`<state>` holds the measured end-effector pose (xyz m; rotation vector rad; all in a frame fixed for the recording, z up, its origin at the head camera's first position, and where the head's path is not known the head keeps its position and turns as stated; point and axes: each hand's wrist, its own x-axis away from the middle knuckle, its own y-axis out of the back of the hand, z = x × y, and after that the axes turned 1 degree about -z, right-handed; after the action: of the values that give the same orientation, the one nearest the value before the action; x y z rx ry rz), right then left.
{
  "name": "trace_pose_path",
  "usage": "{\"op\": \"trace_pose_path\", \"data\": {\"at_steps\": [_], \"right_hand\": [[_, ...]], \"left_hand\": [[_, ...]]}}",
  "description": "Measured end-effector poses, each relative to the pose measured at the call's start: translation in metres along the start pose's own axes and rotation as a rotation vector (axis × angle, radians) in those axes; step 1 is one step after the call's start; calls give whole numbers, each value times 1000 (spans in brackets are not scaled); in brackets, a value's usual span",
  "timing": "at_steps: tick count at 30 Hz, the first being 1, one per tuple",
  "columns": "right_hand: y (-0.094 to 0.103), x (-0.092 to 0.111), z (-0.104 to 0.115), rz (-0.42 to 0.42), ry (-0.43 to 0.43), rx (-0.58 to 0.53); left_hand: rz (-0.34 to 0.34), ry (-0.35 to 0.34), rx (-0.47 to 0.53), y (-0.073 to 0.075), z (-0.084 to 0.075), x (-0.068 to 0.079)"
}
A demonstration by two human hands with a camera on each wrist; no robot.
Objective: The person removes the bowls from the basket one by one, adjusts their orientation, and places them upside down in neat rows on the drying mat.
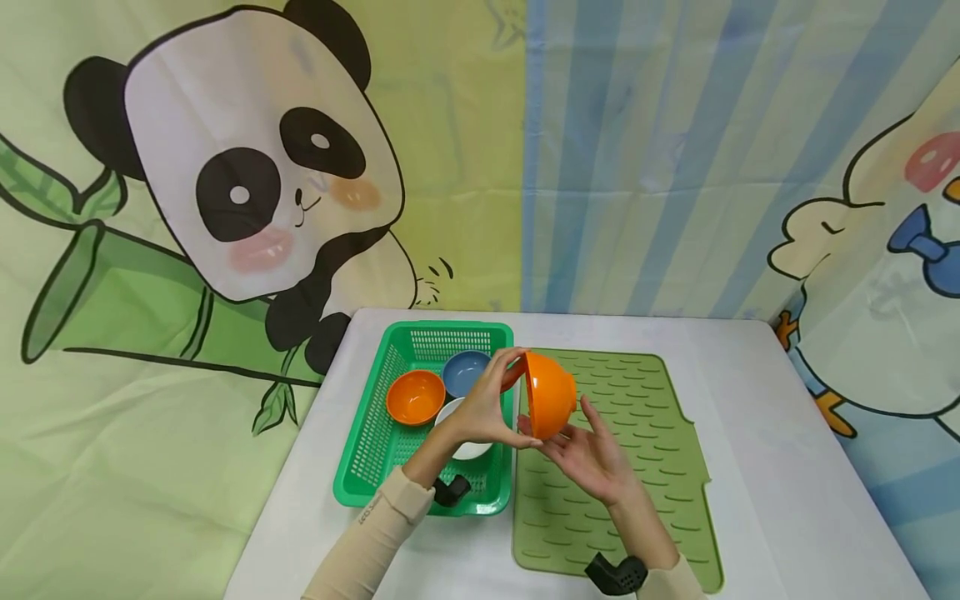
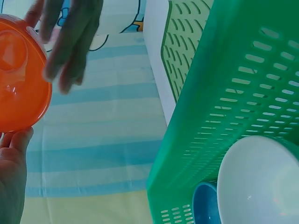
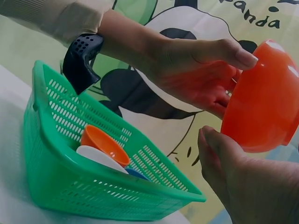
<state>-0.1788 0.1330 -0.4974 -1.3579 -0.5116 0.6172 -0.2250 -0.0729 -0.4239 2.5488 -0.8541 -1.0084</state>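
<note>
An orange bowl (image 1: 552, 395) is tipped on its side above the seam between basket and mat, its mouth facing left. My left hand (image 1: 483, 410) grips it by the rim, thumb at the bottom and fingers at the top. Just below and right of the bowl, my right hand (image 1: 592, 460) has its fingers spread, palm turned up. In the left wrist view, blurred right fingers (image 2: 72, 46) hang beside the bowl (image 2: 18, 79). The right wrist view has the right hand (image 3: 252, 182) close under the bowl (image 3: 261, 100); whether they touch I cannot tell.
A green slotted basket (image 1: 360, 450) stands on the left of the white table (image 1: 780, 467). Inside it are another orange bowl (image 1: 416, 398), a blue bowl (image 1: 465, 372) and a white bowl (image 1: 472, 451). A green ridged mat (image 1: 652, 433) lies right of the basket.
</note>
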Motion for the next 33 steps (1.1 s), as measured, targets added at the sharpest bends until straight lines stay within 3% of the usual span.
{"op": "trace_pose_path", "data": {"at_steps": [19, 33], "right_hand": [[-4, -1, 0, 73, -33, 20], [-12, 0, 14, 49, -68, 96]], "left_hand": [[23, 34, 33, 1, -1, -2], [33, 51, 73, 2, 0, -4]]}}
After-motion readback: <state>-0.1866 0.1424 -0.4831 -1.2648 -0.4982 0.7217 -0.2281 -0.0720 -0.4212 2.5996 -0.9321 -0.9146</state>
